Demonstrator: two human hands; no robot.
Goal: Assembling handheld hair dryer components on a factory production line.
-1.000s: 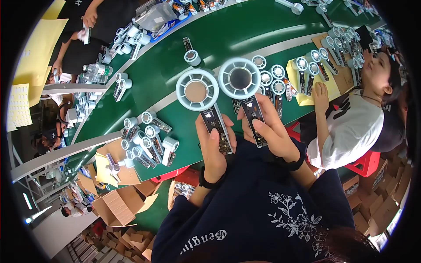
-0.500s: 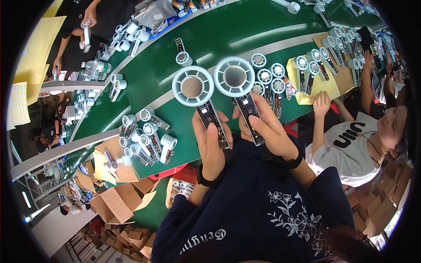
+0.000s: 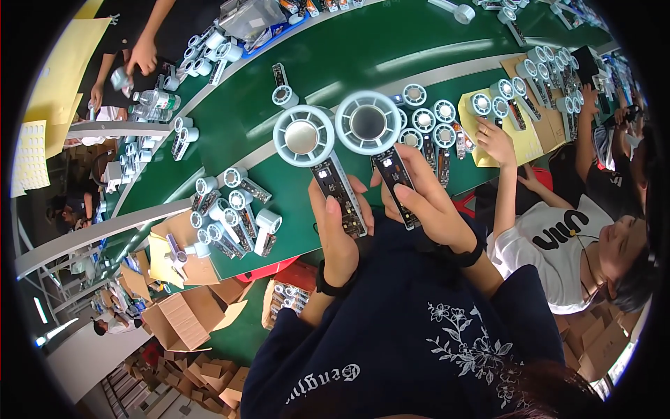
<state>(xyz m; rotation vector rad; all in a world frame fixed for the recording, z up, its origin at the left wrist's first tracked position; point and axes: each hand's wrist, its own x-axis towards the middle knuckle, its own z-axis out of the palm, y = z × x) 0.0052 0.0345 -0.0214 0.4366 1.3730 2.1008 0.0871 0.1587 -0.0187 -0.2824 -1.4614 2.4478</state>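
Note:
My left hand (image 3: 340, 241) is closed around the handle of a handheld fan (image 3: 302, 137). Its pale blue round head has a spoked ring, and a dark circuit board shows along the open handle. A second, matching handheld fan (image 3: 368, 121) is gripped in my right hand (image 3: 431, 204), thumb lying over its board. Both are held up side by side above the green bench, heads pointing away from me. Beyond them a single fan (image 3: 284, 96) lies on the bench. Several more fans (image 3: 423, 120) lie just right of the pair.
Left of me, a cluster of fans (image 3: 237, 200) lies by cardboard (image 3: 199, 269). To the right, a co-worker's hand (image 3: 497, 142) reaches to fans on a yellow sheet (image 3: 534, 143). Bottles (image 3: 155, 101) and another person's hand (image 3: 144, 56) are at far left. An open carton (image 3: 183, 322) stands below.
My hands and both fans stay nearly in place, their heads tilting slightly. The co-worker's hand on the right has moved onto the yellow sheet's fans. The far-left person's hands have shifted.

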